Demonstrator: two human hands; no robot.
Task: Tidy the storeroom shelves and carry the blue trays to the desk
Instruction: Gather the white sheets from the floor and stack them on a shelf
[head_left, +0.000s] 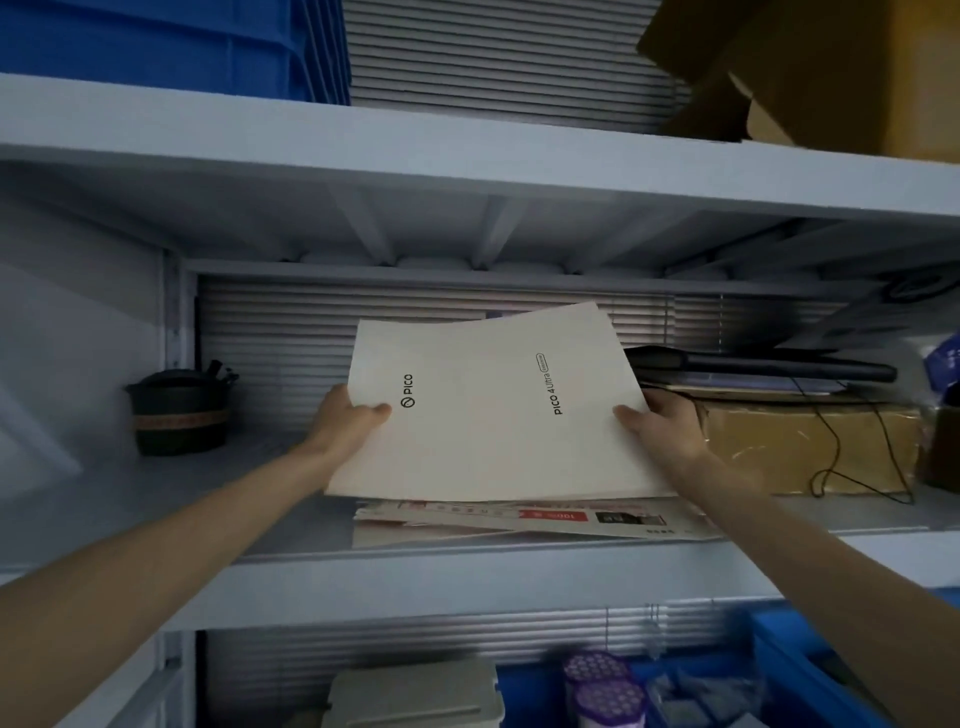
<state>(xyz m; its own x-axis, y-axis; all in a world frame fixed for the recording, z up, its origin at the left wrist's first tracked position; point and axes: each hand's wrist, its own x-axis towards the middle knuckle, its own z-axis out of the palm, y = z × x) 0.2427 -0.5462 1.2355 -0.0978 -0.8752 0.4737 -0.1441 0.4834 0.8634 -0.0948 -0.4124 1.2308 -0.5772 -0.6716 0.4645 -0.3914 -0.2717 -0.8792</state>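
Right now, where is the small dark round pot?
Head view: the small dark round pot stands on the grey middle shelf, left of the left hand.

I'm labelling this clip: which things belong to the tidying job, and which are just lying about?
In the job: white PICO sheet, gripped by left hand and right hand; printed cardboard beneath it; blue trays above.
Lying about: dark pot, brown box, black cable.

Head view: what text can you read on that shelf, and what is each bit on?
"PICO", beside a round logo: white card sheet, left part.
"PICO 4 Ultra": same sheet, right part; the small boxed word after it is too small to read.
Print on the printed papers under the sheet: blurred, unreadable.
Band on the dark pot: blurred, unreadable.
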